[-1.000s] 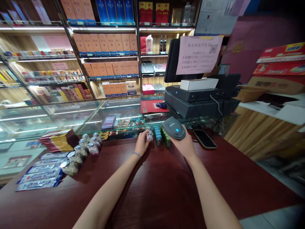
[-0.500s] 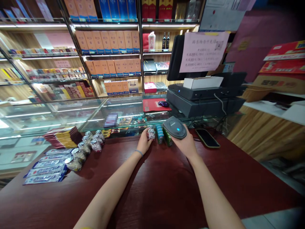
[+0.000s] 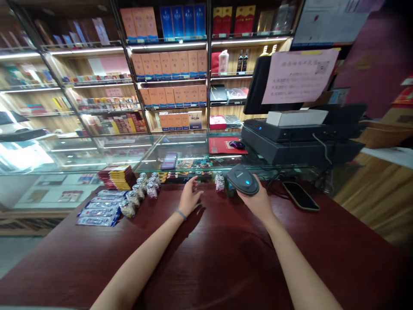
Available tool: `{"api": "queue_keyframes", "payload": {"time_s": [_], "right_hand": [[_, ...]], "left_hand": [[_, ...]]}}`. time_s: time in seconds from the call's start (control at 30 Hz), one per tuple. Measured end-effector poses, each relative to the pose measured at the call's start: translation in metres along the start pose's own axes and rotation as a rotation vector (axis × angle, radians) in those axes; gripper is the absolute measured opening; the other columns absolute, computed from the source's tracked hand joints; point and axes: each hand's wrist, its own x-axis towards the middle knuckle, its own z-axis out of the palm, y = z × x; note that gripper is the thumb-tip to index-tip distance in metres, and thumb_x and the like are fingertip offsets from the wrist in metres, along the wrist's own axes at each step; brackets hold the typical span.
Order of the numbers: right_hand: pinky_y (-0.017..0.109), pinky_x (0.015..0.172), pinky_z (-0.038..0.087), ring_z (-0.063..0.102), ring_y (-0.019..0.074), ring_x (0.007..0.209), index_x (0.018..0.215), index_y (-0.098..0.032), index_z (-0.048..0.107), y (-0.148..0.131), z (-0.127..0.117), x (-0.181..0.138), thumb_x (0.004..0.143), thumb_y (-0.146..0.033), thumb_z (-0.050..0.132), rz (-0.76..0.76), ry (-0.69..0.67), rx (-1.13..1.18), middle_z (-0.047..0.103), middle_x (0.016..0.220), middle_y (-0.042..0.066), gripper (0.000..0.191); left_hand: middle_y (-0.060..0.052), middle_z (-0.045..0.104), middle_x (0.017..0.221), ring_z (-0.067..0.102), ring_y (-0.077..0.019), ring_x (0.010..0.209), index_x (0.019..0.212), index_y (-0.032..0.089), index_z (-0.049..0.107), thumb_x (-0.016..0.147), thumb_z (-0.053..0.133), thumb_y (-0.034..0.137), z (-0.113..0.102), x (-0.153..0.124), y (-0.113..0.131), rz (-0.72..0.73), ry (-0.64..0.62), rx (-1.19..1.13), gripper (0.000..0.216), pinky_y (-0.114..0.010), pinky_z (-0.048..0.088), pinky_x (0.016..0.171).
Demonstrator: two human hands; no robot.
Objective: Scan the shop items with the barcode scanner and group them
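My right hand (image 3: 257, 202) grips a grey barcode scanner (image 3: 242, 179) with a blue light, held over the far part of the dark red counter (image 3: 226, 258). Just left of the scanner stands a small clear jar (image 3: 220, 182), with a green box partly hidden behind the scanner. My left hand (image 3: 189, 197) hovers open above the counter, fingers apart and empty, a short way left of that jar. A band circles my left wrist.
Several small jars (image 3: 142, 193) stand in a row at the left, next to blue packets (image 3: 98, 209) and a stack of red-yellow boxes (image 3: 116, 177). A black phone (image 3: 300, 195) lies to the right. A till machine (image 3: 300, 137) and monitor stand behind. Glass display cases and stocked shelves fill the back.
My left hand has let go of the small jar and drawn back to the left, open. The view has swung left; the scanner stays in my right hand.
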Motion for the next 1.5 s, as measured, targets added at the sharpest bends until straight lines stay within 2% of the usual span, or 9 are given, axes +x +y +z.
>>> {"api": "queue_keyframes", "payload": {"time_s": [0.27, 0.37, 0.47, 0.7, 0.9, 1.17, 1.3, 1.4, 1.5], "right_hand": [[0.032, 0.073, 0.055, 0.072, 0.0243, 0.079, 0.106, -0.024, 0.055, -0.016, 0.035, -0.019, 0.074, -0.036, 0.069, -0.053, -0.145, 0.0, 0.075, 0.088, 0.006, 0.037], [0.033, 0.073, 0.055, 0.073, 0.0251, 0.08, 0.11, -0.025, 0.052, -0.024, 0.049, -0.032, 0.075, -0.036, 0.068, -0.034, -0.219, 0.012, 0.075, 0.087, 0.005, 0.041], [0.033, 0.073, 0.054, 0.075, 0.0279, 0.086, 0.114, -0.026, 0.05, -0.032, 0.061, -0.045, 0.074, -0.034, 0.066, -0.035, -0.3, -0.009, 0.076, 0.089, 0.005, 0.043], [0.031, 0.067, 0.052, 0.075, 0.0286, 0.078, 0.106, -0.029, 0.05, -0.039, 0.076, -0.06, 0.078, -0.033, 0.061, -0.076, -0.492, -0.063, 0.074, 0.082, 0.002, 0.031], [0.028, 0.066, 0.051, 0.076, 0.0256, 0.078, 0.111, -0.027, 0.051, -0.036, 0.08, -0.064, 0.078, -0.03, 0.061, -0.113, -0.519, -0.027, 0.075, 0.087, 0.002, 0.035], [0.029, 0.063, 0.052, 0.075, 0.0263, 0.075, 0.112, -0.027, 0.052, -0.036, 0.077, -0.065, 0.075, -0.028, 0.061, -0.091, -0.493, -0.063, 0.076, 0.085, 0.003, 0.038], [0.03, 0.065, 0.053, 0.076, 0.028, 0.078, 0.112, -0.028, 0.051, -0.036, 0.074, -0.064, 0.076, -0.029, 0.061, -0.081, -0.48, -0.103, 0.075, 0.083, 0.001, 0.038], [0.031, 0.067, 0.053, 0.077, 0.0294, 0.081, 0.114, -0.029, 0.051, -0.037, 0.071, -0.062, 0.076, -0.03, 0.061, -0.072, -0.472, -0.134, 0.076, 0.085, 0.002, 0.039], [0.03, 0.064, 0.052, 0.077, 0.03, 0.081, 0.119, -0.029, 0.051, -0.039, 0.069, -0.061, 0.074, -0.026, 0.063, -0.113, -0.5, -0.194, 0.077, 0.087, 0.002, 0.046]], "left_hand": [[-0.009, 0.064, 0.118, 0.064, -0.0222, 0.11, 0.131, 0.023, 0.056, 0.085, 0.071, 0.031, -0.111, -0.033, 0.008, 0.05, 0.378, 0.14, 0.049, -0.04, 0.057, 0.094], [-0.011, 0.061, 0.126, 0.061, -0.024, 0.116, 0.132, 0.023, 0.056, 0.088, 0.069, 0.032, -0.137, -0.042, 0.004, 0.106, 0.506, 0.274, 0.047, -0.042, 0.054, 0.099], [-0.012, 0.059, 0.131, 0.056, -0.0264, 0.124, 0.133, 0.023, 0.056, 0.089, 0.067, 0.032, -0.152, -0.045, -0.004, 0.144, 0.556, 0.389, 0.046, -0.045, 0.048, 0.107], [-0.014, 0.05, 0.144, 0.043, -0.0297, 0.139, 0.145, 0.022, 0.045, 0.086, 0.068, 0.021, -0.16, -0.04, -0.019, 0.114, 0.479, 0.465, 0.064, -0.052, 0.031, 0.121], [-0.018, 0.046, 0.145, 0.037, -0.0338, 0.143, 0.144, 0.018, 0.044, 0.08, 0.07, 0.015, -0.157, -0.036, -0.035, 0.029, 0.398, 0.45, 0.069, -0.054, 0.027, 0.122], [-0.015, 0.056, 0.131, 0.051, -0.0283, 0.13, 0.131, 0.018, 0.051, 0.09, 0.057, 0.018, -0.154, -0.038, -0.027, 0.036, 0.418, 0.369, 0.041, -0.049, 0.035, 0.117], [-0.013, 0.057, 0.133, 0.058, -0.0249, 0.121, 0.141, 0.023, 0.044, 0.094, 0.059, 0.032, -0.144, -0.04, -0.01, -0.044, 0.323, 0.029, 0.05, -0.044, 0.048, 0.106], [-0.009, 0.061, 0.13, 0.064, -0.0233, 0.112, 0.15, 0.033, 0.033, 0.095, 0.059, 0.04, -0.139, -0.042, 0.002, -0.231, 0.137, -0.372, 0.062, -0.043, 0.056, 0.093], [-0.008, 0.062, 0.134, 0.066, -0.0246, 0.111, 0.153, 0.041, 0.031, 0.093, 0.063, 0.043, -0.137, -0.046, 0.009, -0.39, -0.055, -0.612, 0.068, -0.047, 0.058, 0.091]]}}
